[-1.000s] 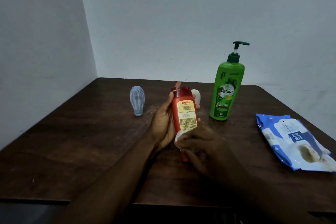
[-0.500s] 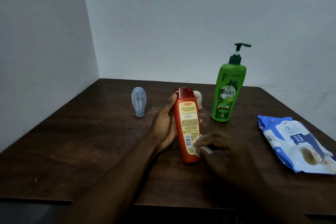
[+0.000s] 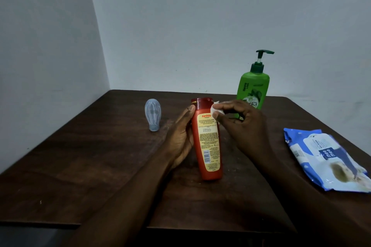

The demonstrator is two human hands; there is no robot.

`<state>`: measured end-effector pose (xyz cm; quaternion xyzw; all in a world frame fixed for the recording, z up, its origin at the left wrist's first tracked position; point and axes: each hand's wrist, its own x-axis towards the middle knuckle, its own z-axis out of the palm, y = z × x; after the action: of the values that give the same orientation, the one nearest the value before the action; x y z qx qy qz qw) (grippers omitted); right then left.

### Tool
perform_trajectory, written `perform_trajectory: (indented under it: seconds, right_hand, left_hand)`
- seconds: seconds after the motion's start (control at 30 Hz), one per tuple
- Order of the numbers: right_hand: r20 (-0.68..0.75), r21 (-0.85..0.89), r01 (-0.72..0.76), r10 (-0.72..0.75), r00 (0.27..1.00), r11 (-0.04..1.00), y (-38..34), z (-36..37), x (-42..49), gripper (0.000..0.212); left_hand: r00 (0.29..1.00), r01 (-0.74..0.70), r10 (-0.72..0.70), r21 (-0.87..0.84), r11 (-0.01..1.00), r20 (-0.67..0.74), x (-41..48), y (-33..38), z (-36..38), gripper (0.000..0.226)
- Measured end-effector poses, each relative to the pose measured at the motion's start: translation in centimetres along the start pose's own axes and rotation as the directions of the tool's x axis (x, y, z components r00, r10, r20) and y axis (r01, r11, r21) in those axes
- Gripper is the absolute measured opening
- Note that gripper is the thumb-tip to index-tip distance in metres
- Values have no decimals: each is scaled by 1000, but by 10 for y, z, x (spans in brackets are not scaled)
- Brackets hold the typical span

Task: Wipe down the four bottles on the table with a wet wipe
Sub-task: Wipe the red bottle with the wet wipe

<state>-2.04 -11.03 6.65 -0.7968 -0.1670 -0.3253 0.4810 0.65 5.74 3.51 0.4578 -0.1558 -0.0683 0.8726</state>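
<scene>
Between the two hands, at the middle of the dark wooden desk:

Item 1: red bottle, yellow back label facing the camera, cap end pointing away, base nearest the viewer. It is leaning slightly to the left and is being gripped along its left side by the left hand, thumb lying by the cap, fingers hidden behind the body.

Item 2: wet wipe, white, bunched small. The right hand is pinching it closed between thumb and fingertips and pressing it to the bottle's upper right shoulder, just under the cap. Half a second ago this hand and wipe were sitting low, at the bottom of the label near the base; they are now working at the top.

Item 3: green pump bottle, standing upright just behind the right hand, its lower part covered by that hand, where earlier it was showing whole.

Item 4: small clear bluish bottle, standing on its cap end, well to the left of the left hand, unmoved.

Item 5: blue and white wipes pack, lying flat to the right of the right hand, near the desk's edge, unmoved.

The fourth bottle, earlier peeking white behind the red cap, is not discernible.
</scene>
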Motion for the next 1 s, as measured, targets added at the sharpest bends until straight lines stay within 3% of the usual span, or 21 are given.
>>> perform_trajectory:
  seconds: [0.17,0.3,0.63,0.83,1.0]
  right_hand:
    - [-2,34,-14,14,1000,999,2,-2,-8,20]
    - [80,71,-95,90,993,993,9,-6,-29,17]
    - [270,-27,-287,284,920,958,24,-19,-80,20]
    - [328,87,-443,395,858,892,26,-19,-83,32]
    - [346,124,-474,410,844,872,26,-13,-76,42]
  left_hand:
    - [999,-41,42,217,975,-1,-3,4,-1,26]
    - [999,-50,48,404,913,15,-5,13,-2,24]
    - [996,-87,78,424,901,38,-6,16,-8,24]
    - [994,-83,41,456,886,102,-18,15,-14,55]
    - [991,-19,-60,582,813,116,-40,17,-21,45]
